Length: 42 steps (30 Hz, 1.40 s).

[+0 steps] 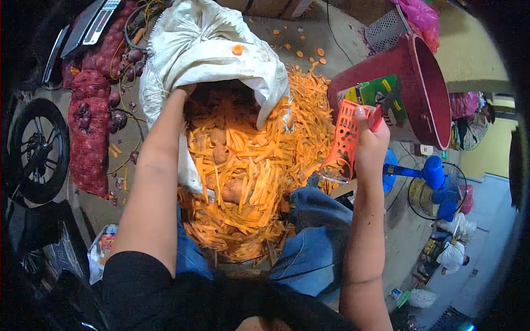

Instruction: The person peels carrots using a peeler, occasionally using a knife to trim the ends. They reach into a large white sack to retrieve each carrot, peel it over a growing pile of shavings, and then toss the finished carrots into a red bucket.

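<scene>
My left hand reaches into the mouth of a white woven sack; its fingers are hidden there. Orange peelings spill out of the sack between my knees, with whole carrots showing among them. On the right, my right hand is closed around an orange plastic peeler with a perforated handle. The peeler's metal blade end points down, above the edge of the peelings. A thin carrot slice lies on top of the sack.
A dark red bucket lies tipped behind my right hand. Red net bags of onions and a wheel stand at left. A blue fan is at right; a person is farther off.
</scene>
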Tool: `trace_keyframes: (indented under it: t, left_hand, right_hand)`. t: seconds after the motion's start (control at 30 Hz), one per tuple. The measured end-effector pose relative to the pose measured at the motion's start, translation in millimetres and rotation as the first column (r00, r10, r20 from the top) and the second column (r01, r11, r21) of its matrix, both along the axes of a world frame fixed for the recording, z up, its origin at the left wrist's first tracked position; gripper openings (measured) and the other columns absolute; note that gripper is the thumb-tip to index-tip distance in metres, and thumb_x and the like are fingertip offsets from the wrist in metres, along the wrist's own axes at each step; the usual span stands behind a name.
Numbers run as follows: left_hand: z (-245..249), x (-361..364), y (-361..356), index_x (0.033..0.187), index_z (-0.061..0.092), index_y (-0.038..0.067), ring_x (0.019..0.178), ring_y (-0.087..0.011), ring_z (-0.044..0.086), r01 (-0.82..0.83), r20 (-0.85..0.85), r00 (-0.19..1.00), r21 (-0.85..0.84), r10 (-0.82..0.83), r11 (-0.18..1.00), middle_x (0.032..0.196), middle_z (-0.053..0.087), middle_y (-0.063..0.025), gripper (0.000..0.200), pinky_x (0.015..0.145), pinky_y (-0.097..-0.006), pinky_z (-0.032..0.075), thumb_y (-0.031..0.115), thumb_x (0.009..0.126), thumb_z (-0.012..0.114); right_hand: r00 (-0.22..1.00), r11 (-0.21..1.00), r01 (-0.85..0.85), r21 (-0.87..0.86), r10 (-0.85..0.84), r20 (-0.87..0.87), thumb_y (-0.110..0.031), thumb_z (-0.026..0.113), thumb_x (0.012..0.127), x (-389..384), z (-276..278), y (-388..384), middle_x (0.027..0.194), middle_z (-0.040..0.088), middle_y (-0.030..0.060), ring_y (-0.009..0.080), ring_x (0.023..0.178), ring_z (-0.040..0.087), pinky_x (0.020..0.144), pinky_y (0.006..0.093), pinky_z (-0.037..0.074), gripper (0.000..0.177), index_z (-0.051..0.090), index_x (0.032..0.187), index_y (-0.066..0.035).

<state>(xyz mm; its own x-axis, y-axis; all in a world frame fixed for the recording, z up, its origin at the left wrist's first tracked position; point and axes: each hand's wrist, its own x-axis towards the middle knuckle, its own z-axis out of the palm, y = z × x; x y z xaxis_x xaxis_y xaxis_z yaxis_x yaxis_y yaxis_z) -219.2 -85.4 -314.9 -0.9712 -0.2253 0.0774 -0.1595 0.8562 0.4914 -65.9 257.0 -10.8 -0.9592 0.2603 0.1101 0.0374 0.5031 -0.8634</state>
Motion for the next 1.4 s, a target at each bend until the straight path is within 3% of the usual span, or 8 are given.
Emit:
trace_keyframes:
  t: [0.57,1.07,1.4]
  left_hand:
    - [62,-45,-51,0.115,0.035,0.005,0.085,-0.0274,0.052,-0.055,-0.178,0.982,0.035,0.061,0.998,0.108,0.047,-0.0110,0.046,0.077,-0.0321,0.040,0.020,0.074,0.048]
    - [-9,22,-67,0.114,0.036,0.006,0.084,-0.0269,0.052,-0.104,0.046,0.994,0.046,0.102,0.993,0.108,0.047,-0.0108,0.045,0.076,-0.0328,0.041,0.018,0.073,0.050]
    - [-28,15,-60,0.113,0.036,0.006,0.083,-0.0265,0.052,-0.109,0.129,0.986,0.028,0.105,0.994,0.108,0.047,-0.0107,0.044,0.075,-0.0333,0.042,0.016,0.073,0.050]
  right_hand:
    - [0.999,0.998,-0.041,-0.048,0.043,0.029,-0.022,0.050,0.079,-19,-17,1,0.064,0.045,-0.0021,0.0055,0.059,0.038,0.055,0.0200,0.034,0.020,0.051,0.078,-0.002]
    - [0.992,0.996,-0.085,0.007,0.084,0.090,-0.020,0.050,0.079,-25,-18,-19,0.059,0.042,-0.0031,0.0052,0.056,0.036,0.051,0.0202,0.032,0.018,0.050,0.073,-0.003]
    - [0.989,0.994,-0.076,0.080,0.065,0.132,-0.021,0.050,0.078,-28,-24,-11,0.059,0.042,-0.0022,0.0067,0.056,0.037,0.053,0.0215,0.033,0.020,0.050,0.074,-0.002]
